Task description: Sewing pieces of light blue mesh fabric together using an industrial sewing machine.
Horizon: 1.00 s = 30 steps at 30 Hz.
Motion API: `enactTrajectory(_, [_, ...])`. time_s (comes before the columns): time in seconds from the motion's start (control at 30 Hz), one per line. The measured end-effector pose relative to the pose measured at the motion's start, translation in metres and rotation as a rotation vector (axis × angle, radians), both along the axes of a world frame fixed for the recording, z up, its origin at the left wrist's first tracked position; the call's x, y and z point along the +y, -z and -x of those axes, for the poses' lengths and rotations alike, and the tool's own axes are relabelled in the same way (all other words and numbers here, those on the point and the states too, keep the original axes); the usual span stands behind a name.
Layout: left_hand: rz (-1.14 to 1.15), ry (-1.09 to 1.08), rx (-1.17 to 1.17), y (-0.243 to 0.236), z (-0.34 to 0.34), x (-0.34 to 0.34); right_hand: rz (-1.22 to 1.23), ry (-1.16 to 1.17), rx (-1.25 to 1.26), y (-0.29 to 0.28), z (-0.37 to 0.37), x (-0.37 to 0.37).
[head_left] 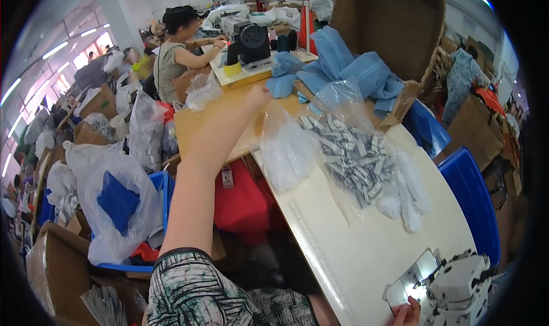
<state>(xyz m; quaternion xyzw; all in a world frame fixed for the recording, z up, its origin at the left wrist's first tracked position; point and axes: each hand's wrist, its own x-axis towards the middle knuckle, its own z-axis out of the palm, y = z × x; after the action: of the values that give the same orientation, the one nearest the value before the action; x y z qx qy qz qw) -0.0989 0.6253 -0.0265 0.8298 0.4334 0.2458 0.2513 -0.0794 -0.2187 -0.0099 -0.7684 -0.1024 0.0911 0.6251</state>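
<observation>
From my remote seat I read this as the fetching step: my left hand (259, 97) stretches over the far worktop (246, 134), just beside the heaped light-blue cloth (366, 69), its fingers too small to tell whether they grip anything. My right hand (407, 313) sits at the sewing machine (460, 286), fingers close together, any pinch hidden; next seems to call for bringing a piece to the needle.
</observation>
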Motion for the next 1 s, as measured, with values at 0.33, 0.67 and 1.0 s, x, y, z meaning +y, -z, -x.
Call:
enactTrajectory(0.33, [-0.339,-0.024,0.249,0.051,-0.049,-0.032,0.091,0.106,-0.05,0.004,-0.003,0.016])
enactTrajectory(0.67, [-0.565,-0.298,-0.613,-0.032,0.076,-0.058,0.129,0.11,-0.096,0.003,-0.004,0.023])
enactTrajectory(1.0, [0.116,0.324,-1.179,-0.203,0.133,-0.283,0.36,0.04,-0.144,-0.005,0.005,0.026])
